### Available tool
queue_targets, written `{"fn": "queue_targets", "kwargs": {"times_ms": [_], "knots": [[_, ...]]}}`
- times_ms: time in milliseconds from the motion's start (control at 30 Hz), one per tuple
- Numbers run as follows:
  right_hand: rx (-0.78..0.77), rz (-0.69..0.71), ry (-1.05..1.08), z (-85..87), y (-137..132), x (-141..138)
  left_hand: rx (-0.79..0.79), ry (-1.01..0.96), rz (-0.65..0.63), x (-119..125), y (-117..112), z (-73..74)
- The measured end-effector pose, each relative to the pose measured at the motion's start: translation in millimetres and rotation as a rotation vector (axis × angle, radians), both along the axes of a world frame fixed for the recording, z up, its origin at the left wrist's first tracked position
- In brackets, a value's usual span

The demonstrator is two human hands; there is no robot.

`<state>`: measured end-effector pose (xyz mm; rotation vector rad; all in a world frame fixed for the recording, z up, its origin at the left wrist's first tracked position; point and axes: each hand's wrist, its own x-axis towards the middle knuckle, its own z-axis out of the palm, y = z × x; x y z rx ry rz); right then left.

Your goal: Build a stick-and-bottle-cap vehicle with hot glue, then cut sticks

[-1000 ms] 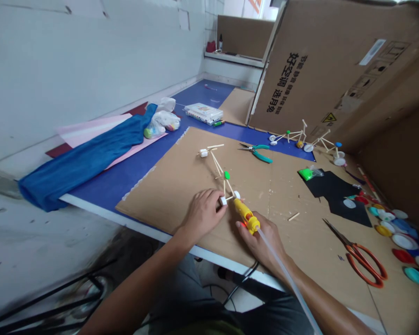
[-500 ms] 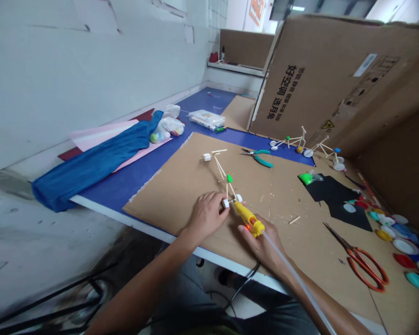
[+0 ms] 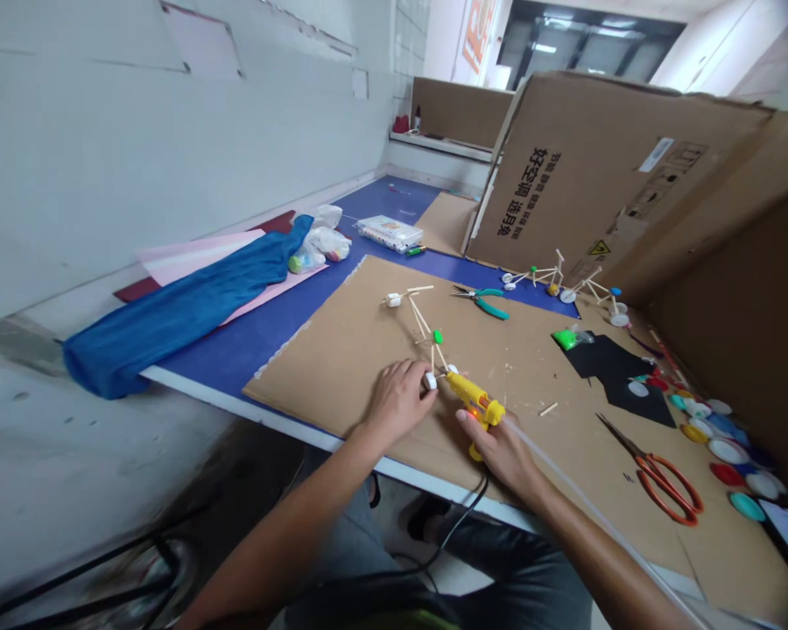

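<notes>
A small model of wooden sticks (image 3: pixel 419 317) lies on the cardboard sheet, with a green cap (image 3: pixel 438 337) at its middle and white wheels at both ends. My left hand (image 3: pixel 402 398) is closed, its fingertips on the near white wheel (image 3: pixel 429 381). In my right hand (image 3: pixel 509 451) is a yellow hot glue gun (image 3: pixel 474 398) with a small red light lit. Its nozzle points at the sticks between the two near wheels. A long clear glue stick (image 3: pixel 578 499) trails from its back. Whether the nozzle touches the wood, I cannot tell.
Teal pliers (image 3: pixel 489 302) lie beyond the model; orange-handled scissors (image 3: pixel 663 481) lie at right. Several bottle caps (image 3: pixel 728 450) and black sheets (image 3: pixel 630 372) are near the large carton (image 3: pixel 565 175). Finished-looking stick models (image 3: pixel 591 282) stand before it. A black cord (image 3: pixel 463 525) hangs over the table edge.
The view has tilted up and shifted a little. The near wheel between my left fingers has turned to show its round face. The glue gun stays close to the same joint.
</notes>
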<state>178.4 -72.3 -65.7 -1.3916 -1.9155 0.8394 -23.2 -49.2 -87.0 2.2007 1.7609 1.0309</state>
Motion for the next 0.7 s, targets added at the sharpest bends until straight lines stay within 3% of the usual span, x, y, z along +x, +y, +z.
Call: {"fn": "queue_targets", "kwargs": {"times_ms": [167,400,700], "knots": [[-0.061,-0.009,0.058,4.9,-1.0,-0.5,0.007,-0.022,-0.007,-2.7,0.5,-2.6],[-0.263,-0.075,0.286,-7.0,1.8,1.2,-0.001,-0.105,-0.022,-5.8,-0.3,-0.3],[-0.335,-0.072,0.489,-9.5,9.6,6.1,-0.033,-0.189,-0.016,-7.1,-2.0,3.6]]}}
